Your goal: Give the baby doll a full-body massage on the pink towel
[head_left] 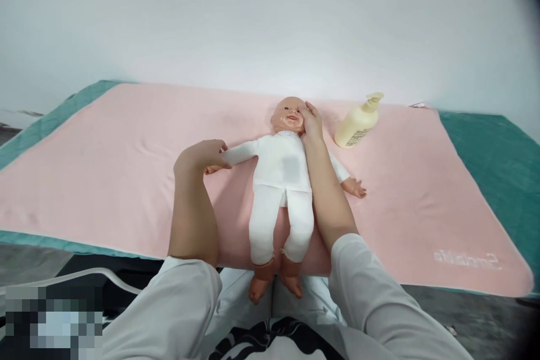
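Observation:
A baby doll (274, 166) in a white suit lies on its back on a pink towel (405, 197), its feet hanging over the near edge. My left hand (206, 153) is closed round the doll's outstretched arm near the wrist, on the left. Against the side of the doll's face rests my right hand (311, 119), fingers bent over its cheek, with my forearm running along the doll's body. The doll's other arm sticks out to the right from under my forearm.
A pale yellow pump bottle (358, 125) leans to the right beside the doll's head. Under the towel a green cover (498, 152) shows at both sides. Behind stands a white wall (253, 22). A white cable (84, 273) runs at lower left.

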The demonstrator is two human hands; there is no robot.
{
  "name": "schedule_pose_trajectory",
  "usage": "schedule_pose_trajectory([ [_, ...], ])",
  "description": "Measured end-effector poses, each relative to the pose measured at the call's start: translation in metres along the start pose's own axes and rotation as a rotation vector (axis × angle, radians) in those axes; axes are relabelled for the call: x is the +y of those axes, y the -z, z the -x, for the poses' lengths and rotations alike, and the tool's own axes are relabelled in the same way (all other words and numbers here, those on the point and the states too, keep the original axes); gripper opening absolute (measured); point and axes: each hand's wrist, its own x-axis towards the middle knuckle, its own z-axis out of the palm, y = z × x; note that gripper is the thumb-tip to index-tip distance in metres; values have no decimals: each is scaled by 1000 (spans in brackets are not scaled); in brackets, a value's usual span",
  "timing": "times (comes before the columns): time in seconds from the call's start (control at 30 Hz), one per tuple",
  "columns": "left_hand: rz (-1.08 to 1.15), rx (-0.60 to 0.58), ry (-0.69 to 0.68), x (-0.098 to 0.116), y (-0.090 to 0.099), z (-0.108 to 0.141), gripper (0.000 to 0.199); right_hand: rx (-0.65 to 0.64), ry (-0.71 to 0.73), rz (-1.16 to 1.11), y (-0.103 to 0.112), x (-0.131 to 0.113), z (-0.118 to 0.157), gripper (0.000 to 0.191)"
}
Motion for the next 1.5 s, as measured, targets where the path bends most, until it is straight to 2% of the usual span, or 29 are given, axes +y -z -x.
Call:
schedule_pose_trajectory([
  [0.07,-149,12,-67,14,0,-8,60,6,3,4,-1,0,0,43],
  [0.13,-125,63,-209,40,-5,-19,67,16,3,12,-2,-1,-1,44],
  [0.2,69,105,-348,75,-18,-36,68,24,6,21,-3,-2,-1,44],
  [0.23,203,136,-365,93,-27,-45,66,26,9,27,-4,-2,-1,43],
  [0.3,435,110,-364,123,-47,-65,66,24,14,38,-5,-4,0,43],
  [0.33,506,67,-369,135,-57,-73,67,20,15,42,-6,-5,0,43],
  [0.4,589,65,-380,148,-75,-85,57,4,11,41,-8,-6,1,46],
  [0.47,674,87,-369,149,-88,-91,50,-15,-4,37,-10,-6,3,49],
  [0.53,799,91,-336,144,-96,-93,52,-18,-8,35,-11,-5,3,48],
  [0.77,1146,8,-266,139,-100,-88,58,-53,36,31,-7,6,-7,56],
  [0.9,1210,-37,-226,142,-97,-85,55,-71,9,11,-4,7,-13,59],
  [1.13,1289,-54,-175,140,-95,-83,46,-97,-64,-33,-2,5,-17,55],
  [1.4,1403,-153,-99,138,-92,-86,52,-138,-144,-115,2,5,-22,50],
  [1.5,1447,-170,-81,136,-91,-87,52,-169,-76,-136,4,10,-26,43],
])
